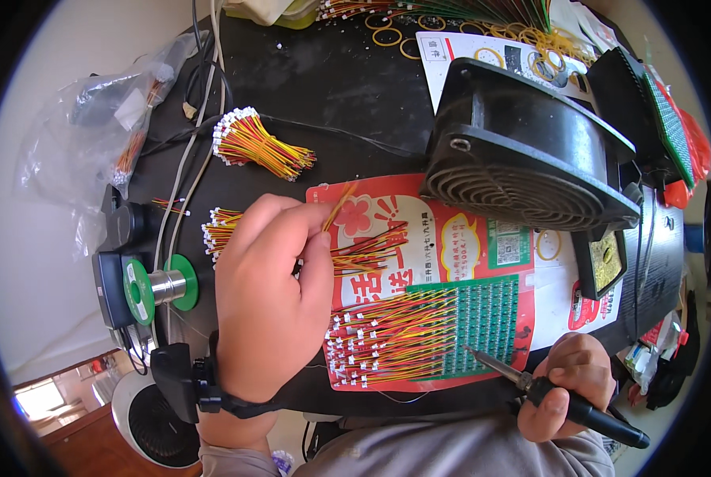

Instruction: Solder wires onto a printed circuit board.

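Note:
My left hand [264,290] is closed in a pinch on a thin wire lead [339,208], which points up past the fingertips. In my right hand [571,380] is a soldering iron [584,409], its tip directed left over the green circuit board panel [490,318]. Rows of red, yellow and black wires [399,338] with white plugs at their left ends reach onto that panel. Under it lies a red printed sheet [317,195]. Loose wire leads [371,256] lie beside and partly behind my left hand, which hides some of them.
A black fan [522,147] stands at the back right, near a yellow sponge in a holder [607,262]. Left are a solder spool [170,286], cables and a plastic bag [69,151]. A bundle of wires [264,149] lies beyond my left hand. Rubber bands [387,36] lie far back.

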`<state>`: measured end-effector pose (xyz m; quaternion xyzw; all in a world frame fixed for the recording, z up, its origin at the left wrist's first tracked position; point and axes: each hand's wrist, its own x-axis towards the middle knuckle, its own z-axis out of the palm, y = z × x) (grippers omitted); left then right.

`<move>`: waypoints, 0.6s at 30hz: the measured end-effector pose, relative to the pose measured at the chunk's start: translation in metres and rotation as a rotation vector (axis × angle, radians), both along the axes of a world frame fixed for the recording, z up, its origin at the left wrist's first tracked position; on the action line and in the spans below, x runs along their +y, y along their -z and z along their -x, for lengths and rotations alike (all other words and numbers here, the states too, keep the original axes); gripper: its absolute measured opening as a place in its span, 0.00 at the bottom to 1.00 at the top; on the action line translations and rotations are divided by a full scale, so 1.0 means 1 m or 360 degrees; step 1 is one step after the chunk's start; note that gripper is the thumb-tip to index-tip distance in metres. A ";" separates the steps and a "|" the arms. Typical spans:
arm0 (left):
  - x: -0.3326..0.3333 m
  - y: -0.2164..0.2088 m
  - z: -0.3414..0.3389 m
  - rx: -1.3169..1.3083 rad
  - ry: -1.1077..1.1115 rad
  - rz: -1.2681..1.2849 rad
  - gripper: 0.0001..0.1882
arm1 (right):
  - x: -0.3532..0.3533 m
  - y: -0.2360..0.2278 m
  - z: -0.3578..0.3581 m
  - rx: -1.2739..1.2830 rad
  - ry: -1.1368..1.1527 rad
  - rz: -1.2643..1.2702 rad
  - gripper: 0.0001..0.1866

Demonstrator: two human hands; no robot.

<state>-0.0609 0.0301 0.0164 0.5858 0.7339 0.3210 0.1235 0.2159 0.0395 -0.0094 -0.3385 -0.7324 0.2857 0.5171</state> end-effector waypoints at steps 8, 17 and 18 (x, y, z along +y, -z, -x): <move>-0.007 -0.006 0.002 0.0064 0.0117 0.0031 0.06 | 0.003 0.003 -0.001 -0.0040 -0.0125 -0.0074 0.14; -0.009 -0.017 0.000 -0.0297 -0.0062 0.0197 0.11 | 0.000 0.003 0.007 0.0050 0.0028 -0.0043 0.15; -0.011 -0.015 0.004 -0.0191 0.0043 0.0212 0.14 | 0.000 0.004 0.007 0.0054 0.0025 -0.0039 0.15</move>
